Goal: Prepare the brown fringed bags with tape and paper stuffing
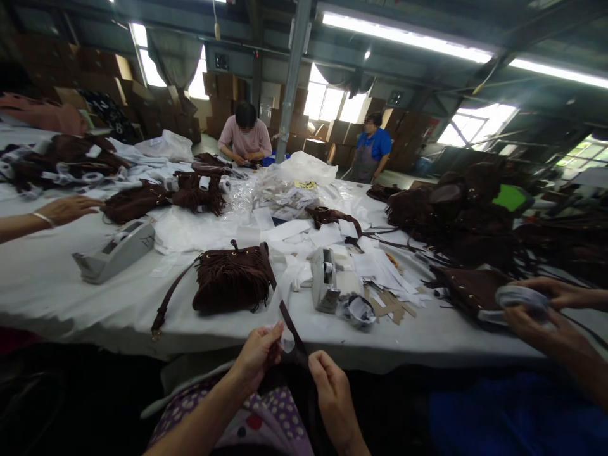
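Observation:
My left hand (259,356) is closed, its thumb and fingers pinching the end of a thin, translucent white wrapping strip (276,305) just off the table's front edge. Lower and to the right, my right hand (331,387) is closed on a dark brown bag strap (293,327). That strap runs up to a brown fringed handbag (232,278) lying on the table, and its lower part hangs toward my lap. Another strap end (161,313) with a metal clasp trails off the bag's left side.
Tape dispensers stand left (116,250) and right (325,282) of the bag. Paper scraps (380,269) and brown bags (451,209) cover much of the white-covered table (118,304). A co-worker's hand (71,209) reaches in at left; another's hands (536,304) hold a roll at right.

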A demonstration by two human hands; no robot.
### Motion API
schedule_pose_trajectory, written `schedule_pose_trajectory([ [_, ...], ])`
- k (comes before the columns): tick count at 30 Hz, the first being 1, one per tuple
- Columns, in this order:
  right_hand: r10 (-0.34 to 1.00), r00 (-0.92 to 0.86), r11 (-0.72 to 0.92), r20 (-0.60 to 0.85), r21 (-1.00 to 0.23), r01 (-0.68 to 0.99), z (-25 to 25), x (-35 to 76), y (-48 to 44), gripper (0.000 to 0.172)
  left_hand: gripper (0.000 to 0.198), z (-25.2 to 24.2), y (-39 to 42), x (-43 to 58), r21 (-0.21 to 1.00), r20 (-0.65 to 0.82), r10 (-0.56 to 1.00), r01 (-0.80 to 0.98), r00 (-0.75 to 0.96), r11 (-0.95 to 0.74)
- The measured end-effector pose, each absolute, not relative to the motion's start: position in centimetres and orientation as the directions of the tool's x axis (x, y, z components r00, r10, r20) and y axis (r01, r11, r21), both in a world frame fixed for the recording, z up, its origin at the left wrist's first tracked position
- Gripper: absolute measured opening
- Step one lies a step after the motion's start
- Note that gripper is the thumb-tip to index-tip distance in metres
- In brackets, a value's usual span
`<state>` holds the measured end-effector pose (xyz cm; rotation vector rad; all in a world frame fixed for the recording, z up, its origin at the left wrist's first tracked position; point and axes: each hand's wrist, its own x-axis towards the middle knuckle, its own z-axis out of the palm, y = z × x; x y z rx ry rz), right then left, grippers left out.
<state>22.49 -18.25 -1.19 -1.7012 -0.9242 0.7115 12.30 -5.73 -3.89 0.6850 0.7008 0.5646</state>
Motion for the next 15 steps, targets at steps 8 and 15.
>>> schedule_pose_trajectory([
  [8, 0.798, 0.601, -0.265, 0.045, -0.87, 0.416, -1.8, 21.4, -18.9, 0.037, 0.046, -3.5, -6.1, 12.3, 0.836, -0.264, 0.719, -0.22, 0.643, 0.503],
  [15, 0.719, 0.678, -0.187, 0.15, -0.899, 0.397, -1.5, 20.1, -17.6, 0.039, 0.046, -3.5, -8.4, 12.5, 0.93, -0.209, 0.707, -0.085, 0.676, 0.357],
])
